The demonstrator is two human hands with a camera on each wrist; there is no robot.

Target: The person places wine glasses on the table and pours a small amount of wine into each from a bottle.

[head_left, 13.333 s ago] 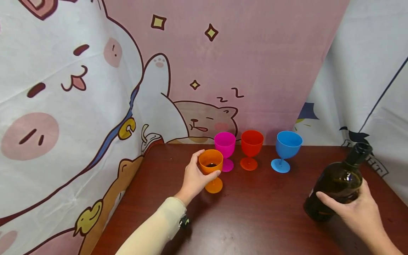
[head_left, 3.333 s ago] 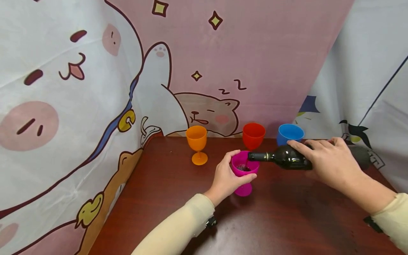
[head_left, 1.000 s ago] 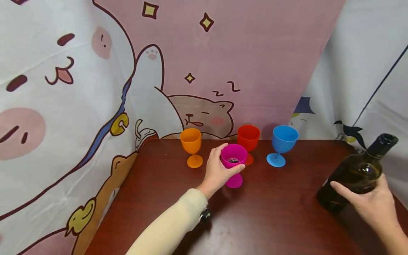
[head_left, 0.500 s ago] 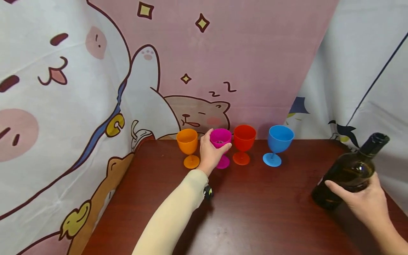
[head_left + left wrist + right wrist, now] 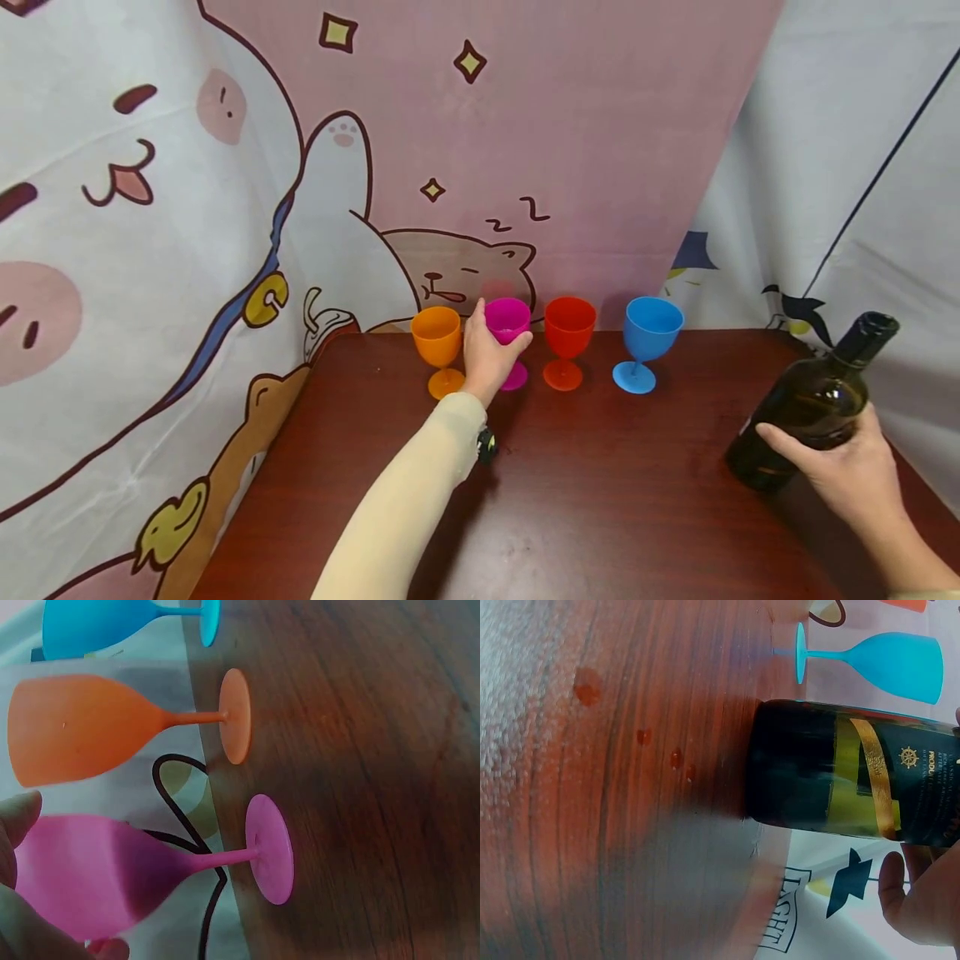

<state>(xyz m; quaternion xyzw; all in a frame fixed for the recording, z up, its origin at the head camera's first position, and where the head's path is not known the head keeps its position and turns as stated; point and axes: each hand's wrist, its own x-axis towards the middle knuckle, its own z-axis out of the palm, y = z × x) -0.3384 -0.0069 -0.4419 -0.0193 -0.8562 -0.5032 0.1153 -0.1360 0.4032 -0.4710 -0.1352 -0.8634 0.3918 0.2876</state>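
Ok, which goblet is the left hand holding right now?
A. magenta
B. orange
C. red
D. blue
A: the left hand grips the bowl of the magenta goblet, which stands in the row between the orange goblet and the red goblet.

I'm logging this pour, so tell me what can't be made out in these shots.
- Head view: liquid inside the magenta goblet, hidden by its rim angle and the left hand.
- Head view: bottle fill level, dark glass.
- Right wrist view: bottle neck cut off; right hand mostly out of frame.
- Left wrist view: goblet mouths cut off at the edge.
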